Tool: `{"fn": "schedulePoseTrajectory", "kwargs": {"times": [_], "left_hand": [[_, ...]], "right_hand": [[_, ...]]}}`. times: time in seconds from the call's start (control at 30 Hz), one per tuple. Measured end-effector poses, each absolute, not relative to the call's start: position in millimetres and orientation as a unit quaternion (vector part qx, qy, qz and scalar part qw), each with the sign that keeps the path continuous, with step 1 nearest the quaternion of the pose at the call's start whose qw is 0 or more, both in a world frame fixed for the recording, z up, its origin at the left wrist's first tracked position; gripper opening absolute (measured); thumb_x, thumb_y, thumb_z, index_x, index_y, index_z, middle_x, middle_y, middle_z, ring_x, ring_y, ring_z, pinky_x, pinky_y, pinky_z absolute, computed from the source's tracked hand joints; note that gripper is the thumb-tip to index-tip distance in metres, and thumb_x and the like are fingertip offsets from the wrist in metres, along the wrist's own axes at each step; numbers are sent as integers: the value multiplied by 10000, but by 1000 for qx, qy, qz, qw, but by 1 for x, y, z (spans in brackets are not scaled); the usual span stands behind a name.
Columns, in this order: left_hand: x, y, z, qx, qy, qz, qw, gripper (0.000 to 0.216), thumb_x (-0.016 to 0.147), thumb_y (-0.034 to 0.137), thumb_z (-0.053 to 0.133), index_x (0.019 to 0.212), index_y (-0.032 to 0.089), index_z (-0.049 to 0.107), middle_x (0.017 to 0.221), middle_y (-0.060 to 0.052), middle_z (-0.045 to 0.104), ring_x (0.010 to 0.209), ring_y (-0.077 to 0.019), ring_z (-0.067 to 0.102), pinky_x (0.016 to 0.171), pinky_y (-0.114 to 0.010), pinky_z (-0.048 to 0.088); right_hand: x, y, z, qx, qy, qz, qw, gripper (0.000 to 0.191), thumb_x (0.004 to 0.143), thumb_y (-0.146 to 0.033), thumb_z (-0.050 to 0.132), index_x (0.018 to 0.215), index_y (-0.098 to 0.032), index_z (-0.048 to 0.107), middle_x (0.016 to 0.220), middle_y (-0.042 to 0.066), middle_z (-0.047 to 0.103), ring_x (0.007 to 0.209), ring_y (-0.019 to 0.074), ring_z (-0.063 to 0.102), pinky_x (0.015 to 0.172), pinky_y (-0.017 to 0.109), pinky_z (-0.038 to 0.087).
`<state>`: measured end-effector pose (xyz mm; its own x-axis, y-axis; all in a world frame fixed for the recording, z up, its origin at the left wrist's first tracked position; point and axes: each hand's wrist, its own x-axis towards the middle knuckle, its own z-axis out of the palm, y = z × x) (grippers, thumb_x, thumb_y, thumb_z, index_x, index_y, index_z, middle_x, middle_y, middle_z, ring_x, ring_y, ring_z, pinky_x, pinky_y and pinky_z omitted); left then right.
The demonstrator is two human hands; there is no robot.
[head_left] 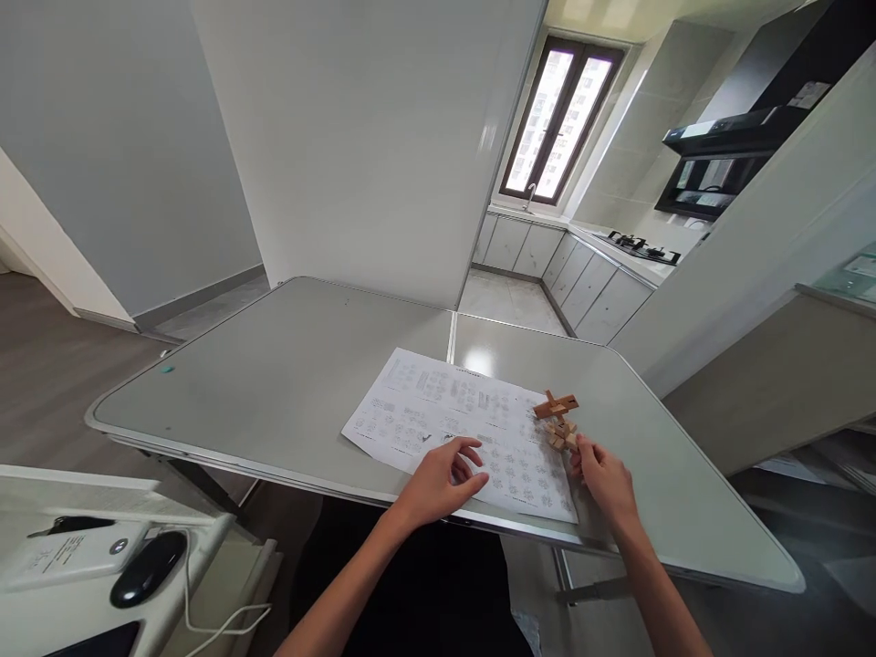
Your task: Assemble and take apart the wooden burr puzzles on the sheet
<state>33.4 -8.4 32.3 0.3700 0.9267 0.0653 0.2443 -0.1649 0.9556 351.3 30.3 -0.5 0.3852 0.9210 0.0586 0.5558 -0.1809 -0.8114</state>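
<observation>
A large printed sheet (444, 392) with rows of small diagrams lies on the table. My left hand (444, 476) hovers over its near edge, fingers curved and apart, with nothing in it. At the sheet's right edge is a light wooden interlocking puzzle (561, 436), and my right hand (606, 474) pinches its right side between thumb and fingers. Just beyond it, a darker brown wooden puzzle (556, 405) made of crossed bars sits by the sheet's edge. Whether the two puzzles touch, I cannot tell.
The grey folding table (274, 365) has a seam across its middle. A small green object (166, 369) lies near its left edge. At lower left, a white stand (205, 557) holds a black mouse (149, 568), a white device (75, 555) and a cable (229, 625).
</observation>
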Motion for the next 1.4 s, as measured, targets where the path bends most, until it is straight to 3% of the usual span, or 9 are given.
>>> {"fn": "schedulePoseTrajectory", "kwargs": {"times": [0.37, 0.57, 0.7, 0.77, 1.1, 1.4], "left_hand": [[45, -14, 43, 696, 379, 335, 510, 382, 960, 425, 628, 1298, 247, 652, 1112, -55, 747, 893, -175, 685, 804, -306, 545], [-32, 23, 49, 702, 510, 347, 355, 347, 987, 464, 534, 1199, 225, 669, 972, -46, 756, 853, -202, 689, 742, -297, 506], [-94, 39, 37, 740, 595, 263, 172, 332, 970, 448, 506, 1127, 213, 680, 862, -30, 702, 730, -201, 627, 696, -308, 444], [-114, 37, 32, 738, 615, 244, 132, 343, 995, 458, 455, 1119, 221, 669, 816, -16, 667, 698, -197, 608, 660, -299, 412], [-121, 32, 35, 668, 664, 291, 167, 411, 971, 597, 458, 1046, 256, 676, 582, 58, 466, 550, -169, 478, 574, -272, 339], [-120, 28, 39, 671, 659, 284, 188, 427, 958, 607, 463, 1046, 256, 690, 714, 17, 645, 654, -190, 585, 627, -276, 410]], "right_hand": [[347, 19, -7, -749, -494, 174, 406, 565, 876, -785, 505, 731, -247, 600, 625, 80, 705, 571, 246, 612, 586, 333, 429], [321, -3, -13, -648, -578, 269, 417, 599, 893, -807, 498, 708, -243, 577, 574, 1, 609, 533, 185, 557, 566, 283, 450], [318, -4, -15, -626, -580, 291, 431, 580, 909, -777, 524, 705, -236, 572, 585, -1, 604, 539, 176, 549, 563, 274, 444], [320, -4, -17, -622, -576, 297, 439, 574, 912, -771, 529, 713, -235, 573, 591, -1, 603, 541, 175, 544, 561, 273, 445], [321, -6, -24, -626, -549, 295, 469, 530, 921, -741, 551, 776, -234, 599, 632, 4, 603, 562, 179, 548, 541, 269, 441], [320, -7, -22, -632, -555, 286, 459, 545, 914, -749, 554, 755, -231, 606, 615, 2, 614, 556, 176, 555, 558, 273, 446]]}}
